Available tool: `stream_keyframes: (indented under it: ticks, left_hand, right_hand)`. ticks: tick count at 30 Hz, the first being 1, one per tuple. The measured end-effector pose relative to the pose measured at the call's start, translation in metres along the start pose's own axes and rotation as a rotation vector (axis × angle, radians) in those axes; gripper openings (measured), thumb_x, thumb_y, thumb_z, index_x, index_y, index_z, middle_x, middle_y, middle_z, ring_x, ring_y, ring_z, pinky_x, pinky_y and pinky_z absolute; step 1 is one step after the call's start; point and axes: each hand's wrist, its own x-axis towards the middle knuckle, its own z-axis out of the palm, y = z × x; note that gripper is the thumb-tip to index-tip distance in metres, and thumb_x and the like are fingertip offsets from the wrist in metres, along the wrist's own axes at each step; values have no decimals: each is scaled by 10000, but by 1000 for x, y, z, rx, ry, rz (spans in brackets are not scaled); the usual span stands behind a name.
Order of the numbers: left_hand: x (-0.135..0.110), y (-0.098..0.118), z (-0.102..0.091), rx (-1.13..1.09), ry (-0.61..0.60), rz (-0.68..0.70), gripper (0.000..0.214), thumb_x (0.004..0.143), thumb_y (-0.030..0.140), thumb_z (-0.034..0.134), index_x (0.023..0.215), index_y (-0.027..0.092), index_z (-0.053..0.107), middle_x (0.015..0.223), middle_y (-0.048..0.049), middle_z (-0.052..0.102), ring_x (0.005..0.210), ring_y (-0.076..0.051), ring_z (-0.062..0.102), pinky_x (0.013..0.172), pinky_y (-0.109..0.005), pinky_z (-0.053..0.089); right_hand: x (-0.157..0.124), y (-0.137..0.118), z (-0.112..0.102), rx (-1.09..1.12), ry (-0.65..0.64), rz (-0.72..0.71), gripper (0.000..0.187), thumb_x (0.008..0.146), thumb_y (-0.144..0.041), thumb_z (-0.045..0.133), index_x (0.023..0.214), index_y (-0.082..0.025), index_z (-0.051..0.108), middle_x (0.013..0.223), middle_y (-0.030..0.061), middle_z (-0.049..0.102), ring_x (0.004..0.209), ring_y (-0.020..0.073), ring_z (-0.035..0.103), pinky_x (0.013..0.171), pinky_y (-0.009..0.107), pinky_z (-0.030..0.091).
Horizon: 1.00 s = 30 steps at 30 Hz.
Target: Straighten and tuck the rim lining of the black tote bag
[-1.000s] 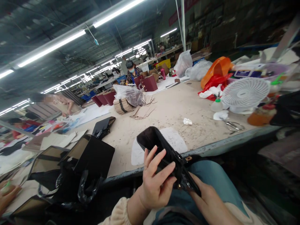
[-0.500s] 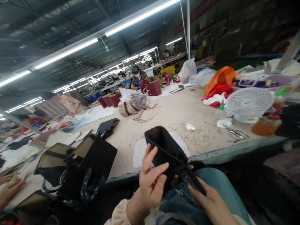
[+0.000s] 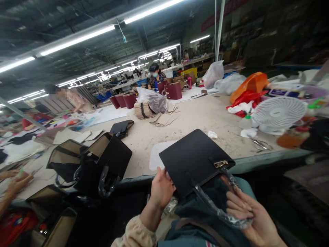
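Note:
A black handbag (image 3: 195,157) lies tilted over my lap and the table's front edge, its flat panel and gold zip pull (image 3: 221,164) facing up. My left hand (image 3: 161,188) grips the bag's near left edge, some of its fingers hidden beneath. The bag's handle (image 3: 218,209) is wrapped in clear plastic and loops toward me. My right hand (image 3: 246,209) is closed around this handle at the right. Under the bag a white sheet (image 3: 155,156) lies on the table.
Several open black bags (image 3: 113,156) crowd the table's left edge, with a co-worker's hands (image 3: 19,181) beyond. A white fan (image 3: 279,113), scissors (image 3: 260,144) and an amber jar (image 3: 293,137) stand at right. Stacked brown boards (image 3: 143,110) and maroon bags (image 3: 173,91) are farther back.
The handbag has turned over, from its open mouth showing to its flat panel facing up. My left hand has moved from beside the opening to the bag's lower edge; my right hand now holds the handle.

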Motion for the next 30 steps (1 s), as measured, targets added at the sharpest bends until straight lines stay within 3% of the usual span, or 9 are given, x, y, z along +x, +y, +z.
stream_keyframes:
  ticks: [4,6,16,21,26,28,30]
  left_hand:
    - [-12,8,24,-40,-76,102,410,906,432,465,1281,268,478,1166,-75,631,992,-216,628,915,-425,466]
    - [-18,10,33,-3,-130,149,436,904,390,471,1326,282,447,1278,-81,575,1037,-215,612,935,-431,461]
    - [-39,0,56,177,-304,275,637,760,198,699,1341,335,479,1499,-29,361,1202,-223,519,992,-351,459]
    - [-34,-10,59,229,-356,276,849,651,139,783,1385,359,416,1530,-25,306,1216,-253,514,994,-351,472]
    - [-24,-29,51,341,-362,149,1102,531,221,865,1444,397,273,1438,-39,456,1235,-306,506,951,-372,505]
    - [-24,-35,47,433,-313,192,997,525,314,863,1382,454,373,1374,5,530,1171,-308,561,898,-400,534]
    - [-21,-37,46,633,-277,268,754,584,342,827,1256,491,517,1319,39,576,1090,-281,605,807,-386,559]
  right_hand:
    - [-10,9,-10,185,17,-44,369,904,-234,525,1271,-207,497,507,-113,307,363,2,235,376,57,282]
    - [-15,14,-14,246,13,-62,401,918,-234,512,1315,-218,459,516,-111,359,367,-10,296,384,40,289]
    - [-43,44,-23,171,46,-97,323,865,-248,618,1182,-262,554,522,-112,355,384,-14,309,395,48,262]
    - [-46,45,-24,246,72,-31,338,733,-204,756,1048,-254,644,490,-124,314,374,-21,242,381,62,222]
    - [-48,48,-29,129,-27,-130,256,729,-267,751,975,-268,683,485,-127,185,390,-9,91,388,74,157]
    - [-53,51,-32,5,-67,-192,251,726,-303,729,971,-282,677,467,-128,168,391,3,49,386,72,128]
    - [-58,51,-39,-142,-64,-198,281,685,-361,708,946,-266,670,420,-132,181,374,11,45,372,89,89]
